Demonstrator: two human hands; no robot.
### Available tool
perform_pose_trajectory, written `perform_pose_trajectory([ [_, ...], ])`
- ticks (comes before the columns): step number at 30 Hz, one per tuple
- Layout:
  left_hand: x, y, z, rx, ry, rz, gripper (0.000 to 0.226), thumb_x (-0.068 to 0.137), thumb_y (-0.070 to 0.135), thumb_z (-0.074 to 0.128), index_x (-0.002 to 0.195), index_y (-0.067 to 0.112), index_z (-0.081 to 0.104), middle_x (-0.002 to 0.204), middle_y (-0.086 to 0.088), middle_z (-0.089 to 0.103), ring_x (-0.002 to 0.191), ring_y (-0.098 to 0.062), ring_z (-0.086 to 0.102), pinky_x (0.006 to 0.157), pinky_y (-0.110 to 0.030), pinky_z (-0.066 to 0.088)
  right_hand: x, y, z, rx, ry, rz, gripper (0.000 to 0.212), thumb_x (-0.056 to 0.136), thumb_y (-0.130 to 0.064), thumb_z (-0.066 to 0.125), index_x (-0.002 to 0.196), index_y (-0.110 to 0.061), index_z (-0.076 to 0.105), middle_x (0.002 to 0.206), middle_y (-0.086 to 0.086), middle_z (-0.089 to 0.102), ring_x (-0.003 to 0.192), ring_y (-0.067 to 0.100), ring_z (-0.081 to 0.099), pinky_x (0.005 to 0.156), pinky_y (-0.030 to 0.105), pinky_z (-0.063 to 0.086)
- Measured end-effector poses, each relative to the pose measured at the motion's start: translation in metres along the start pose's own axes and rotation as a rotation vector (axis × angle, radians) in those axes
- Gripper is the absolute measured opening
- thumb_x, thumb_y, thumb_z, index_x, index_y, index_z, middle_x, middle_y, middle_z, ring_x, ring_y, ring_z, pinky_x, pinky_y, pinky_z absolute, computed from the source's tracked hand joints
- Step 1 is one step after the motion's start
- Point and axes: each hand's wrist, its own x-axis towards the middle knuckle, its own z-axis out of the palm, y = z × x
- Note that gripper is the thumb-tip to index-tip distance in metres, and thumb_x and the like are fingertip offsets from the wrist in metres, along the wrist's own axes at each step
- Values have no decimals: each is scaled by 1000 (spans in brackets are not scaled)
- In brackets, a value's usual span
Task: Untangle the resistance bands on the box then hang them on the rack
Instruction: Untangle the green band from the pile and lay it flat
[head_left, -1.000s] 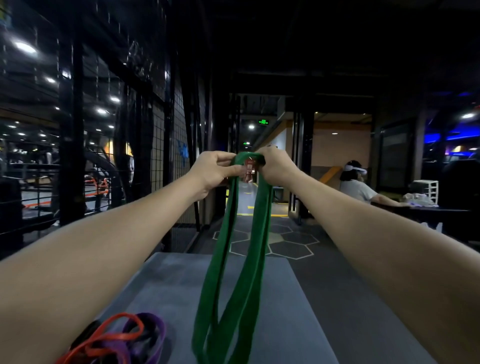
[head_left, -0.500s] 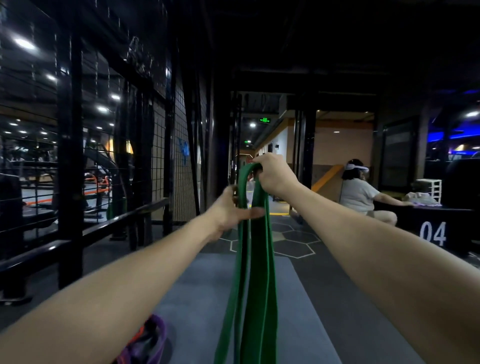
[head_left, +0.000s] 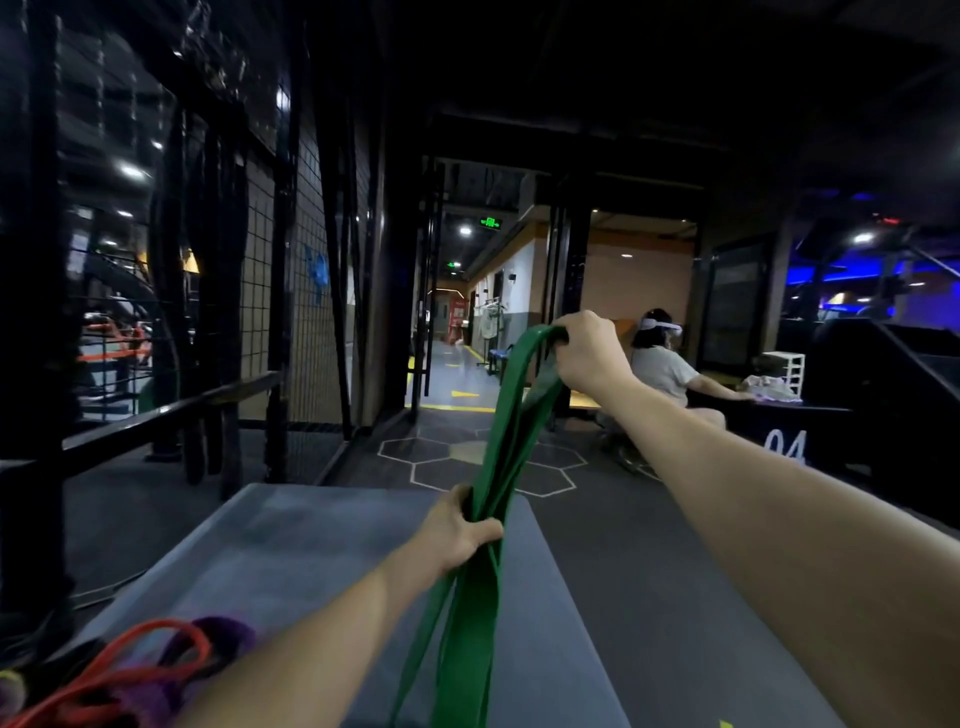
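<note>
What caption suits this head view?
Right hand and left hand grip a long green rubber resistance band above a grey box.

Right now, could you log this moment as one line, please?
green band lifted | right hand grips top | left hand grips middle | not hung

A grey padded box (head_left: 311, 561) fills the lower centre; at its 8 o'clock corner lie tangled orange (head_left: 130, 670) and purple resistance bands (head_left: 223, 631).

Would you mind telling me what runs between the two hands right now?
In the head view, only the green band spans from the right hand down to the left hand; each holds it.
</note>
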Motion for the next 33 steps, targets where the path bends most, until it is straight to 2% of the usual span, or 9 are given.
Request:
perform_pose_trajectory([
  [5, 14, 7, -20, -31, -87, 67, 40, 79, 6, 71, 111, 12, 47, 88, 3, 57, 75, -6, 53, 56, -6, 43, 6, 23, 5, 27, 73, 99, 18, 87, 6, 43, 80, 4, 60, 81, 17, 58, 57, 20, 46, 44, 24, 33],
  [8, 25, 3, -44, 83, -77, 90, 58, 70, 9, 80, 118, 11, 48, 97, 3, 58, 90, -11, 55, 68, -11, 43, 9, 23, 27, 89, 114, 120, 19, 87, 7, 43, 88, 6, 62, 88, 19, 63, 71, 27, 57, 58, 31, 47],
  [10, 37, 4, -65, 224, -9, 89, 67, 66, 3, 81, 122, 10, 47, 105, -1, 57, 97, -15, 54, 70, -15, 44, 9, 22, 44, 133, 132, 136, 21, 88, 5, 44, 94, 5, 63, 94, 20, 64, 79, 29, 57, 64, 31, 43],
  [16, 87, 27, -137, 738, 21, 102, 45, 72, -7, 62, 112, 12, 55, 91, -9, 60, 77, -22, 58, 57, -26, 44, 6, 35, 99, 255, 132, 245, 24, 91, 0, 44, 107, 2, 61, 104, 20, 63, 91, 32, 57, 67, 29, 36],
  [20, 112, -18, -119, 937, -93, 43, 61, 75, -2, 63, 133, 9, 45, 126, -12, 54, 109, -26, 55, 80, -26, 45, -17, 82, 157, 300, 31, 378, 25, 96, -11, 45, 110, 3, 60, 110, 25, 62, 105, 37, 56, 74, 33, 39],
  [22, 118, -67, -106, 938, -159, -27, 68, 76, -2, 65, 138, 9, 39, 139, -10, 45, 117, -26, 51, 92, -30, 44, -36, 112, 196, 277, -116, 457, 25, 97, -17, 44, 100, 2, 60, 104, 26, 59, 96, 33, 54, 72, 36, 39],
  [26, 127, -143, -62, 912, -260, -67, 54, 75, 1, 66, 125, 9, 48, 125, -12, 55, 107, -28, 55, 75, -27, 42, -80, 171, 239, 232, -252, 570, 21, 95, -15, 47, 100, 0, 62, 106, 22, 56, 86, 30, 50, 67, 28, 32],
  [31, 142, -194, 1, 798, -330, -78, 64, 73, 17, 76, 129, 6, 46, 131, -14, 52, 117, -30, 51, 91, -28, 40, -122, 227, 255, 150, -199, 591, 31, 89, -5, 55, 119, -9, 59, 115, 21, 57, 99, 36, 56, 81, 30, 40],
  [33, 143, -210, 21, 758, -357, -69, 65, 68, 27, 82, 121, 5, 51, 123, -13, 55, 114, -30, 52, 88, -29, 40, -136, 240, 257, 123, -204, 599, 40, 89, -1, 53, 127, -11, 55, 123, 19, 52, 104, 36, 55, 90, 30, 41],
])
